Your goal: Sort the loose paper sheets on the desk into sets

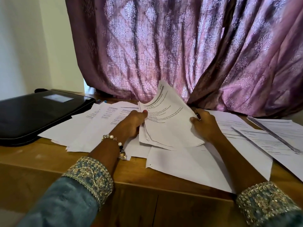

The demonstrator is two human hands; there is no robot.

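Head view: both hands, left hand (131, 123) and right hand (204, 124), fingers clamped on paper bundle (167, 122) (tilted, long axis away).

held bundle of white printed paper sheets (165, 122): several pages, raised off the desk, tilted, far corner up, edges uneven | loose white printed paper sheets (101, 126): fanned and overlapping, flat, left of bundle | more white printed sheets (255, 141): flat, overlapping, right side, some overhanging the near desk edge
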